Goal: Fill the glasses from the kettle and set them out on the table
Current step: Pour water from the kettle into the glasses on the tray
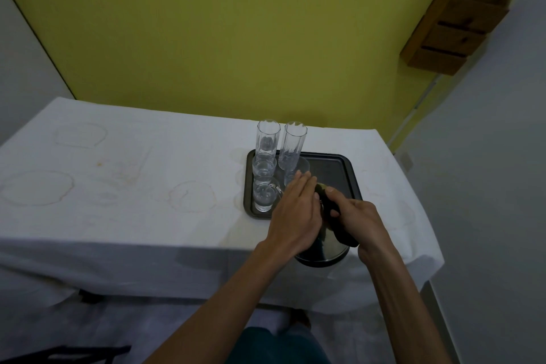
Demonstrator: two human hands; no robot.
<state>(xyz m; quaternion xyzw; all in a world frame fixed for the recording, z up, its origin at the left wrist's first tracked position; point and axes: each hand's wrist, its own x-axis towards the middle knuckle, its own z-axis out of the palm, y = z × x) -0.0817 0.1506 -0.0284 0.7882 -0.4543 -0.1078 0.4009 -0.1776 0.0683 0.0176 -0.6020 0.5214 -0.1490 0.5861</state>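
White cloth: covers the table (pixel 118 186) from edge to edge, marked with faint ring stains
Wall: yellow-green behind the table, with a wooden shelf unit (pixel 452 18) fixed at upper right
Tray (pixel 339 168): dark, rectangular, lying on the right part of the table near its front edge
Kettle (pixel 325 248): tilted over the near edge of the tray, shiny round base turned toward the camera, spout at the rim of the nearest glass
Right hand (pixel 354 216): fingers clenched around the kettle's dark handle
Left hand (pixel 295 213): laid flat on top of the kettle, fingers (pixel 301 183) straight and together, gripping nothing
Glasses: five on the tray in two rows
Left row: tall glass (pixel 267 139) at the back, shorter glass (pixel 263 170) holding water in the middle, nearest glass (pixel 264 195) with water in it and a thin stream entering at its rim
Right row: tall glass at the back (pixel 292 145), and a short glass (pixel 300 170) partly hidden behind the left hand
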